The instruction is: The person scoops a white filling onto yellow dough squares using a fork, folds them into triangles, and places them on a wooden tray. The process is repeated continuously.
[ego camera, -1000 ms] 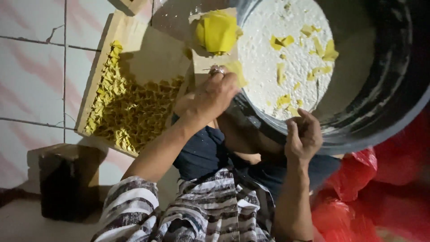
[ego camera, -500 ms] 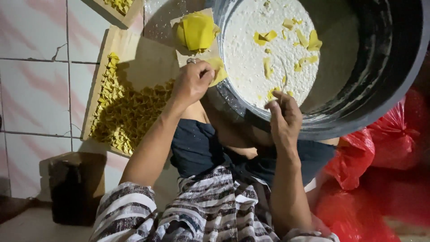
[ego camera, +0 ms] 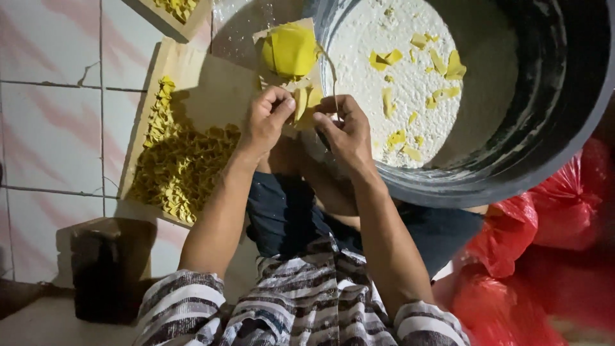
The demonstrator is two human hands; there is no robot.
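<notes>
One big dark tub [ego camera: 512, 160] fills the space ahead of me, and I'll place everything else by it. Its floor is coated in white flour [ego camera: 391, 77], and about a dozen loose yellow scraps [ego camera: 448, 67] lie scattered on that flour.

To the left of the tub lies one wooden tray [ego camera: 198, 83] on the tiled floor [ego camera: 51, 128]. It holds a dense heap of small folded yellow pieces [ego camera: 182, 170], too many for me to count; they cover its near half and run up its far-left edge, while the part nearest the tub is bare wood. A second tray [ego camera: 168, 16], farther from me and also left of the tub, shows only a corner with more yellow pieces in it.

Red plastic bags [ego camera: 512, 237] are bunched below the tub at my right side; I make out at least two. One dark block [ego camera: 102, 269] stands well to the left, near my left elbow.

Just off the tub's left rim, one stack of yellow wrappers [ego camera: 289, 48] sits on a small board [ego camera: 307, 77].

My left hand [ego camera: 266, 122] and right hand [ego camera: 346, 131] meet just below that stack, against the tub's left rim. Between them I pinch one thin, pale yellow wrapper [ego camera: 301, 102], fingertips of both hands closed on its edges.
</notes>
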